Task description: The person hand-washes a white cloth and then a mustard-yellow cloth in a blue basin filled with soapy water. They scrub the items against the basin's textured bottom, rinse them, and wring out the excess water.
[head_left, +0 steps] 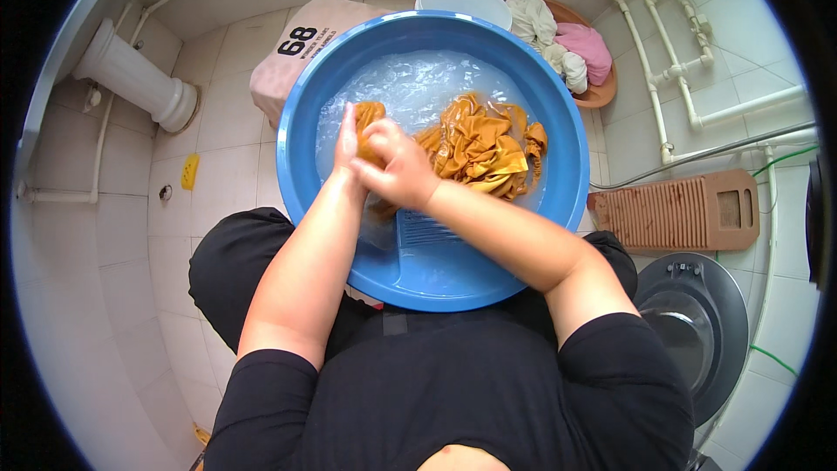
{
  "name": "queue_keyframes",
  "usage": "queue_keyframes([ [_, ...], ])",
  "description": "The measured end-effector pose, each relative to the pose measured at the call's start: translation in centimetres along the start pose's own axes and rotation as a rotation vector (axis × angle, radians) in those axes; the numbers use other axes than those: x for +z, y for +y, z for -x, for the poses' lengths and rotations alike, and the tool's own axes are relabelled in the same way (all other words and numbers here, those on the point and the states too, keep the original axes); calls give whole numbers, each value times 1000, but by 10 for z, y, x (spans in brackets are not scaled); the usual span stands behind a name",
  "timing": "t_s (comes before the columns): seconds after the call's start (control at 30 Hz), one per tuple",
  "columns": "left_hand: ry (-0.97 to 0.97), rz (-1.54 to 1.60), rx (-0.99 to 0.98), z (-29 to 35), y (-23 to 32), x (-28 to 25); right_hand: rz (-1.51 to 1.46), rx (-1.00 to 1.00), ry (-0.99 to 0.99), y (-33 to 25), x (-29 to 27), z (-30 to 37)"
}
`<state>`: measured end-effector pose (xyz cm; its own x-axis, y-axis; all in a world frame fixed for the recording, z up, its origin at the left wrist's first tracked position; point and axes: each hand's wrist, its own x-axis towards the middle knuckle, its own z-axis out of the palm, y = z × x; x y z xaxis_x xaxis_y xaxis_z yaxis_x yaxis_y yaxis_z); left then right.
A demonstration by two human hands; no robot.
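Note:
A mustard-brown garment (479,148) lies bunched and wet in soapy water inside a large blue basin (301,166). One part of it is drawn up to the left, between my two hands. My left hand (347,144) presses against that bunched part from the left, its fingers pointing away from me. From the right, my right hand (399,166) crosses over, fingers curled round the same cloth. The hands are close together above the water, their wrists nearly touching. Some fingertips are hidden by the cloth. The basin's moulded ridged washboard (427,231) shows at its near side.
A brown washboard (676,212) lies to the right, above a dark round lid-like object (695,323). Behind the basin are a pale round tub (464,2), an orange-brown basin (602,94) of laundry and a pink cloth-covered object (288,57). A yellow soap-like piece (189,172) is at left.

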<state>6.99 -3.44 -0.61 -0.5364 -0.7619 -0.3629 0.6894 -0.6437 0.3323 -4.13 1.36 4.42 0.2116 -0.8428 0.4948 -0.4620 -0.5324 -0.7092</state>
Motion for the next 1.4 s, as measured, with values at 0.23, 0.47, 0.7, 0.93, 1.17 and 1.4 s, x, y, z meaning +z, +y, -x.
queue_keyframes([
  [0.23, 4, -13, 201, 14, -20, 40, 220, 21, 153, 12, 11, -4],
  [0.47, 402, -453, 315, 20, -13, 52, 451, 951, -299, 95, -71, -40],
  [0.7, 803, -1366, 370, -2, -16, 15, 579, 886, -261, 131, -130, 22],
  [0.93, 826, -1900, 332, 13, -29, 42, -16, 561, -134, 43, -105, 33],
  [1.17, 547, -2319, 733, 30, -41, 53, 155, 255, -626, -41, -124, 64],
  [1.4, -38, -2264, 228, 32, -38, 53, 50, 611, -9, 33, -159, 70],
])
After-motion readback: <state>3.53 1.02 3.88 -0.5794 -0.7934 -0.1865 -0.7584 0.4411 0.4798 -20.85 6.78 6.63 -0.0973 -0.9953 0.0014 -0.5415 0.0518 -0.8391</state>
